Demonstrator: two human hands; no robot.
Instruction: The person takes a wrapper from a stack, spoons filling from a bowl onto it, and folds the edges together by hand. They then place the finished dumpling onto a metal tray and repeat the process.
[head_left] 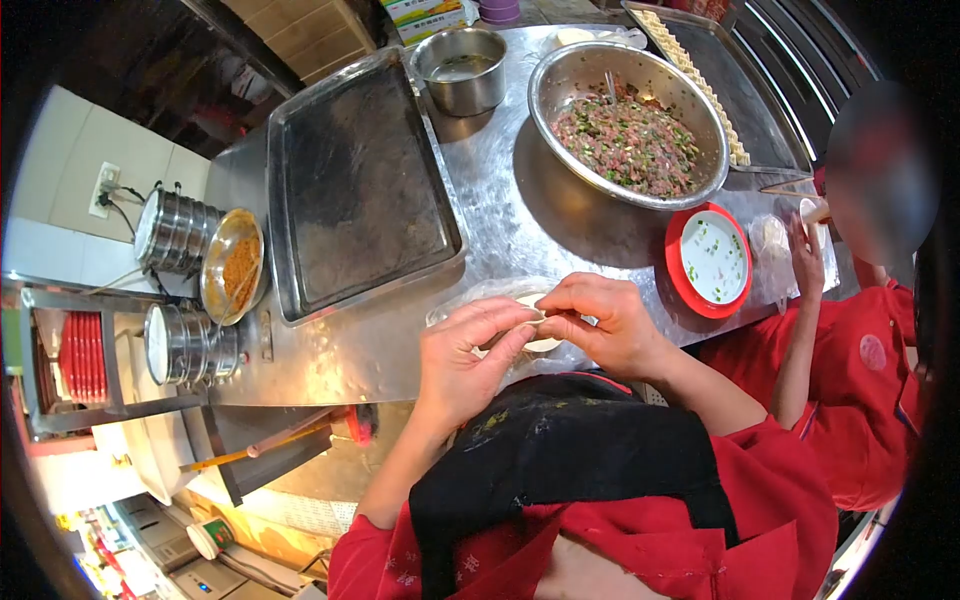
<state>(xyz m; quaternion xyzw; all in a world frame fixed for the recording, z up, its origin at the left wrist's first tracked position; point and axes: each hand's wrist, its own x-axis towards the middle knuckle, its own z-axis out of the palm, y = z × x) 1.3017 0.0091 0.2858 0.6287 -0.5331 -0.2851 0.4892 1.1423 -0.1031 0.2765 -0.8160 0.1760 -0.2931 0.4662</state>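
My left hand (468, 352) and my right hand (612, 322) meet near the front edge of the metal table. Between their fingertips they pinch a small pale dumpling (538, 318), mostly covered by the fingers. Under my hands lie round white dough wrappers (545, 345) on clear plastic (455, 305). Ahead and to the right is a large steel bowl (545, 125) of minced meat filling (630, 140) flecked with green, a spoon handle (611, 86) standing in it. Left of my hands rests a dark baking tray (365, 190) with nothing on it.
A steel pot (462, 95) with liquid stands behind the tray. On the right are a red-rimmed plate (673, 262) with green bits and a tray of dumplings (690, 75). A co-worker in red (850, 400) works there. Steel canisters (180, 230) and a bowl of orange food (240, 268) stand left.
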